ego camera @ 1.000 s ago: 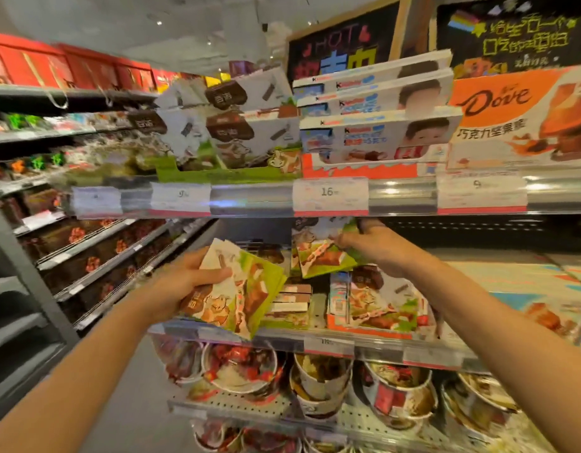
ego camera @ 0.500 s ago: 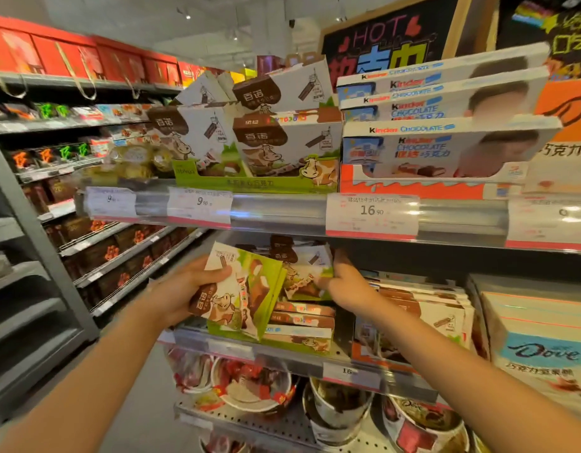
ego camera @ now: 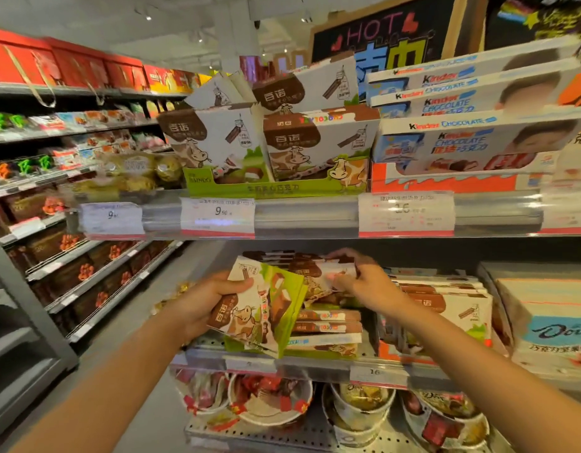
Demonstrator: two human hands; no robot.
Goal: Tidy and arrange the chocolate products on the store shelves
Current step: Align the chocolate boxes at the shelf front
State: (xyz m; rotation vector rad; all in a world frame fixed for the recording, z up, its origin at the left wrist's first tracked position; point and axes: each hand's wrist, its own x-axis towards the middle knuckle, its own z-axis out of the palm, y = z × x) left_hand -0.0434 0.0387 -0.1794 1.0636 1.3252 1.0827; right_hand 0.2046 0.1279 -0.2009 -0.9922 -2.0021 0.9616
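Chocolate boxes fill the shelving, largest first: the upper shelf (ego camera: 315,220) carries white Kinder Chocolate cartons (ego camera: 472,138) on the right and upright cow-print cartons (ego camera: 315,148) in a green display tray at centre, packed edge to edge with no gap between them. Below its front rail, the middle shelf (ego camera: 315,364) leaves only a low slot of headroom; a flat stack of cow-print boxes (ego camera: 325,325) sits there at its front edge, just beside a Dove carton (ego camera: 550,331) on the far right. An open aisle runs off to the left.

The left hand (ego camera: 201,302) grips a fanned bundle of cow-print packets (ego camera: 259,308) in front of the stack, thumb across the top, fingers curled behind. The right hand (ego camera: 364,279) pinches a packet (ego camera: 318,276) lying on top of the stack, fingers narrow on its right edge.

Since half a second ago the right hand has lifted from the stack's side to its top, and the view has swung slightly left — less of the Dove carton shows.

Readable writing: "HOT" on the chalkboard sign (ego camera: 380,34), "Kinder CHOCOLATE" on the cartons, and price tags (ego camera: 217,217) reading "9.90" and, lower down, "16".
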